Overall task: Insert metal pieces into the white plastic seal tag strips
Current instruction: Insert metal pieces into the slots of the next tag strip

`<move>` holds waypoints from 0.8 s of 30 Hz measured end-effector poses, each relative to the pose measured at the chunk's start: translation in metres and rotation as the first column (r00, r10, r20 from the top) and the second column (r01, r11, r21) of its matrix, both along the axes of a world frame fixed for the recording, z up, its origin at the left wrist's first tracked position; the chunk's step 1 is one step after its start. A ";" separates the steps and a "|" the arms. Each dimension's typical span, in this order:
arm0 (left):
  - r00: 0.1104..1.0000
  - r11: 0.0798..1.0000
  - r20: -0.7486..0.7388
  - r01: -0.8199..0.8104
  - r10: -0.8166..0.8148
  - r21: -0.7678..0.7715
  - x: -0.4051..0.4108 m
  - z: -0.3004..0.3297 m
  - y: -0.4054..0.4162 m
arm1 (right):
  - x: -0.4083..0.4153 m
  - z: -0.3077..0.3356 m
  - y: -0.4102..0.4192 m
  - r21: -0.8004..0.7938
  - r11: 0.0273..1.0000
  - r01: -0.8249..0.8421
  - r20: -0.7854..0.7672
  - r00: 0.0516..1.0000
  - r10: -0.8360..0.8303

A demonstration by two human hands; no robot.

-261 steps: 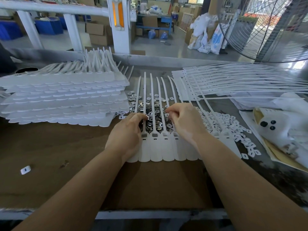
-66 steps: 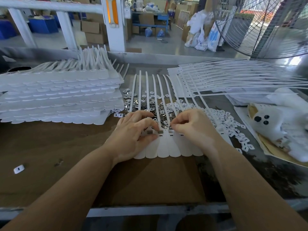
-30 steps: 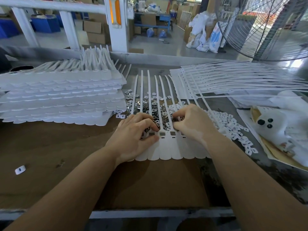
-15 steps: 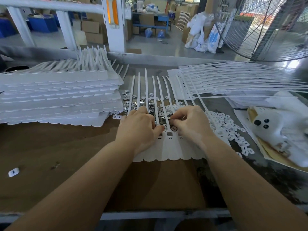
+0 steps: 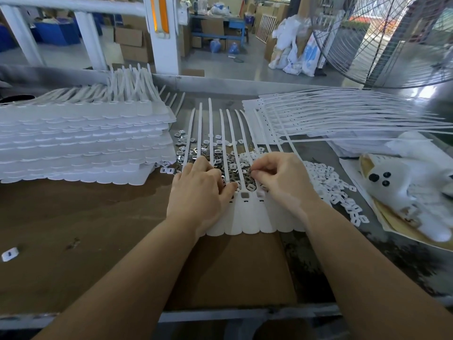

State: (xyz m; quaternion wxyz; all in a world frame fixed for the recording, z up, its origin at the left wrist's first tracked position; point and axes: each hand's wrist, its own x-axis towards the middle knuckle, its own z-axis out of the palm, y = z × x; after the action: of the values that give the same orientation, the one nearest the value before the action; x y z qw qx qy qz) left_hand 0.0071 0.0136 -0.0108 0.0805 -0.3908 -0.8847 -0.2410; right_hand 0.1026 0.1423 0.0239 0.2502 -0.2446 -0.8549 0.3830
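Head view, brown worktable (image 5: 73, 217), warehouse floor (image 5: 220, 67)

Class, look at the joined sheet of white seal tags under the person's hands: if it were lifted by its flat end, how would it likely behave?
The sheet of seal tags would probably feel light, being thin plastic. Its long tails already splay unevenly, so they would likely droop and flop. Loose metal pieces lying among the tails might scatter.
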 end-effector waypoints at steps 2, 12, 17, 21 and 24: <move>1.000 1.000 -0.002 -0.001 0.001 0.004 0.000 0.000 0.000 | 0.004 0.001 0.000 0.064 0.998 0.011 0.010 1.000 -0.012; 1.000 1.000 0.000 0.002 -0.002 -0.021 -0.001 0.000 -0.001 | 0.035 -0.005 -0.007 0.380 0.923 -0.059 0.063 0.997 0.038; 1.000 1.000 -0.008 0.005 -0.005 -0.018 0.000 0.000 -0.001 | 0.041 -0.008 -0.012 0.461 0.885 -0.066 0.058 0.997 0.044; 1.000 1.000 -0.015 0.007 -0.007 -0.017 0.000 0.000 -0.002 | 0.043 -0.009 -0.013 0.471 0.881 -0.041 0.011 0.999 0.041; 1.000 1.000 -0.018 0.006 -0.007 -0.023 -0.001 0.000 -0.001 | 0.043 -0.010 -0.014 0.462 0.886 -0.037 -0.032 0.998 0.059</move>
State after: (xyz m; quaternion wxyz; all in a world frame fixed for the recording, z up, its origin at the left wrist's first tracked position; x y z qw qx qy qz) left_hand 0.0064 0.0122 -0.0111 0.0832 -0.3967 -0.8853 -0.2278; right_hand 0.1458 0.1280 0.0139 0.3110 -0.1484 -0.9212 0.1806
